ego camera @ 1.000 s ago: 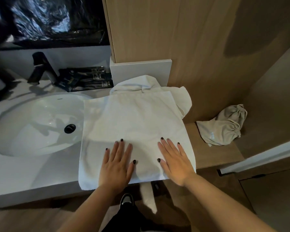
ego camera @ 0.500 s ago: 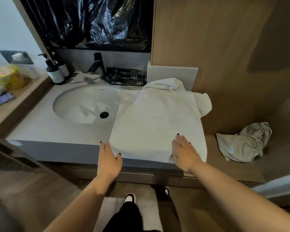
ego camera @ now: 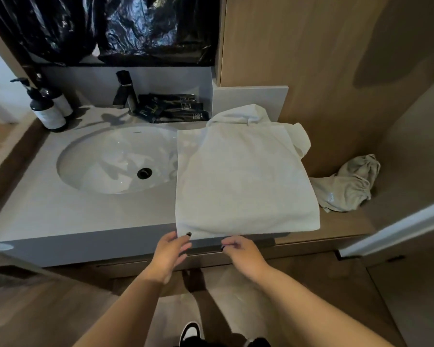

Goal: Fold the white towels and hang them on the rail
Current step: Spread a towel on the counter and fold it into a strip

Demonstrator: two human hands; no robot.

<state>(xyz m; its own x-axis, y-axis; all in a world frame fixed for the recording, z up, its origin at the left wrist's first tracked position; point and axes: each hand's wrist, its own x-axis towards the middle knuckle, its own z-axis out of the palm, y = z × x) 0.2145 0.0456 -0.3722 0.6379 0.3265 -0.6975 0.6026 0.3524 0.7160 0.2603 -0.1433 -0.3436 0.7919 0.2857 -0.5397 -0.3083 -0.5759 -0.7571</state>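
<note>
A folded white towel (ego camera: pixel 243 181) lies flat on the grey counter (ego camera: pixel 60 211), to the right of the sink, its near edge at the counter's front lip. More bunched white towel (ego camera: pixel 241 113) sticks out from under it at the back and right. My left hand (ego camera: pixel 169 254) pinches the towel's near left corner, thumb on top. My right hand (ego camera: pixel 241 254) hovers just below the middle of the near edge with curled fingers; whether it grips the cloth is unclear. No rail is in view.
An oval sink (ego camera: pixel 115 159) with a black tap (ego camera: pixel 124 90) fills the counter's left. Two pump bottles (ego camera: pixel 47 108) and dark sachets (ego camera: pixel 171 108) stand at the back. A beige cloth bag (ego camera: pixel 346 186) lies on the lower wooden shelf to the right, beside wood-panelled walls.
Both hands have slid off the top of the towel back to its near edge. My left hand came from the counter's front to the near left corner. The camera pulled back.
</note>
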